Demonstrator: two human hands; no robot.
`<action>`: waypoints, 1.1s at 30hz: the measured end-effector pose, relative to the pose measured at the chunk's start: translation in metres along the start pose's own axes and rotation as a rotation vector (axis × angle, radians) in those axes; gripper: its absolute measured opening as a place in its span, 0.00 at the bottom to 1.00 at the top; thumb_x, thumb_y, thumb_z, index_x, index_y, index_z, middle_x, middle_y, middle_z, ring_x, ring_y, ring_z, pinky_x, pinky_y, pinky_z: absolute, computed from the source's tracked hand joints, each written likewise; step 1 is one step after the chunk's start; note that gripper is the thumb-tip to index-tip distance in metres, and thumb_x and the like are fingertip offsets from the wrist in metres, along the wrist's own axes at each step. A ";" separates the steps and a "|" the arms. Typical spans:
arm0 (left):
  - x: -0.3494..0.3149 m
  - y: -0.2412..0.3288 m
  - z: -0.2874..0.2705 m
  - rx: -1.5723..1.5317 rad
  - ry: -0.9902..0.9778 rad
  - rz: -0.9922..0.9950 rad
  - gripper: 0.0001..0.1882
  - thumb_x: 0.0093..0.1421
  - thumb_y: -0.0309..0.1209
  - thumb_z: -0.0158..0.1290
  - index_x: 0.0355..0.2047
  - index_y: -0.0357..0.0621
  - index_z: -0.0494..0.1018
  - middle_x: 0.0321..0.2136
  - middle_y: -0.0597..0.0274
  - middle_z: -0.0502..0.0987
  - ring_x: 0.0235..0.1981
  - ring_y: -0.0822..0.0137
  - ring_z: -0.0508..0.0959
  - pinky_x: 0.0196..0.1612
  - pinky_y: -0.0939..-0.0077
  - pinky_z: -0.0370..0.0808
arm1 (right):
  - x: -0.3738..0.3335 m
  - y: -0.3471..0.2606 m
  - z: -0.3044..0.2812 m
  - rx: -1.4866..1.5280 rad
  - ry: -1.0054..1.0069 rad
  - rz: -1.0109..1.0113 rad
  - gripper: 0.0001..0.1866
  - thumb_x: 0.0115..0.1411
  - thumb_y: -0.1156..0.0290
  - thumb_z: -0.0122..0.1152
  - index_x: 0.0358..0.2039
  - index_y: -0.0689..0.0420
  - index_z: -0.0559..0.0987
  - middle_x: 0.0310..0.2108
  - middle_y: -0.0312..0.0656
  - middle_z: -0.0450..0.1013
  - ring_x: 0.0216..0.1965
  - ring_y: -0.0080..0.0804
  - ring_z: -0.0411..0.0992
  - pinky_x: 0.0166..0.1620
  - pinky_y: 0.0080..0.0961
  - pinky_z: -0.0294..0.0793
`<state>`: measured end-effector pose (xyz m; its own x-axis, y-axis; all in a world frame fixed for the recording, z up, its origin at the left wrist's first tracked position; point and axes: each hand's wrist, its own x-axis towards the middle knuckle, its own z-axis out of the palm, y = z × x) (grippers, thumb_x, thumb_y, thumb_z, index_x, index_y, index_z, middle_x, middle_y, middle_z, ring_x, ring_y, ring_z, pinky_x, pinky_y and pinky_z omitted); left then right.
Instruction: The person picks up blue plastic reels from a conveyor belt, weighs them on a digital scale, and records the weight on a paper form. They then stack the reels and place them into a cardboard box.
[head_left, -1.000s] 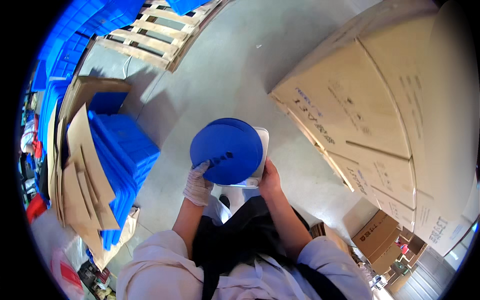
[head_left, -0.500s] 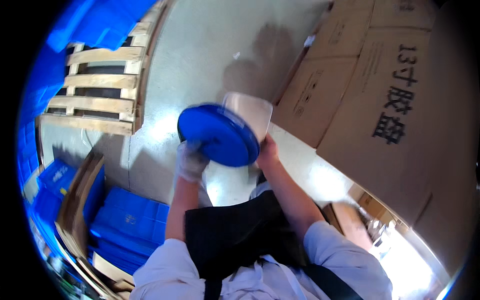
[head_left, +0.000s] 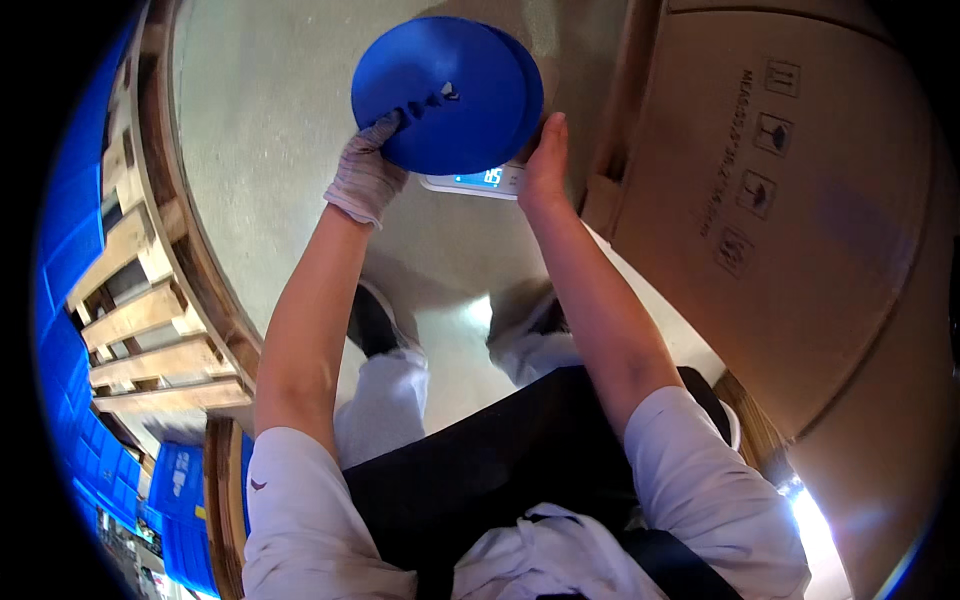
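Observation:
A round blue plastic reel [head_left: 450,65], with two disc edges offset from each other, is held up at the top middle. My left hand [head_left: 370,165], in a pale glove, is closed on its lower left part, fingertips at the cut-outs near the centre. Below and behind the reel shows the front edge of a white digital scale [head_left: 435,184] with a lit display; the reel covers most of it. My bare right hand [head_left: 545,170] grips the scale's right side, close to the reel's edge. Its fingers are partly hidden.
Large brown cartons [head_left: 780,330] stand along the right on a wooden base. At left a wooden pallet [head_left: 160,350] lies on the grey floor [head_left: 260,120], with blue sheeting or boxes [head_left: 65,350] beyond it. A blue stack [head_left: 182,505] sits at lower left. My feet show below my hands.
Both hands, with the reel and scale, have moved up and away from my body. The reel now faces me more flatly and covers most of the scale. The surroundings have shifted in view.

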<state>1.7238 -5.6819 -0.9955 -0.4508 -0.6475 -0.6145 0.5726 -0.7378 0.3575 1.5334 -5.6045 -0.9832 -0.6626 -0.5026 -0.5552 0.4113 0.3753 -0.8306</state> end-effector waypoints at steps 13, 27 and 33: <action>0.072 0.036 0.002 0.290 -0.190 -0.348 0.29 0.53 0.31 0.57 0.55 0.39 0.62 0.52 0.55 0.70 0.53 0.57 0.69 0.61 0.59 0.60 | 0.062 0.011 0.000 -0.390 0.177 -0.349 0.29 0.67 0.51 0.36 0.37 0.67 0.76 0.39 0.55 0.69 0.43 0.47 0.68 0.49 0.35 0.63; -0.016 0.154 -0.006 0.527 -0.204 -0.023 0.32 0.56 0.38 0.53 0.56 0.34 0.59 0.53 0.48 0.67 0.55 0.52 0.67 0.59 0.53 0.62 | 0.050 0.051 -0.070 -0.607 -0.115 -0.226 0.15 0.48 0.70 0.66 0.37 0.58 0.77 0.34 0.39 0.72 0.34 0.28 0.71 0.40 0.25 0.72; -0.106 0.177 -0.046 0.590 0.059 0.257 0.28 0.54 0.34 0.57 0.52 0.35 0.62 0.49 0.53 0.70 0.49 0.57 0.70 0.56 0.64 0.67 | 0.057 0.047 -0.066 -0.659 -0.083 -0.217 0.16 0.42 0.73 0.69 0.33 0.58 0.74 0.30 0.38 0.72 0.31 0.26 0.70 0.36 0.25 0.71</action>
<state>1.9045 -5.7348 -0.8998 -0.3013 -0.8183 -0.4895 0.1767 -0.5523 0.8147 1.4735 -5.5644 -1.0514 -0.6259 -0.6676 -0.4032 -0.2078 0.6411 -0.7388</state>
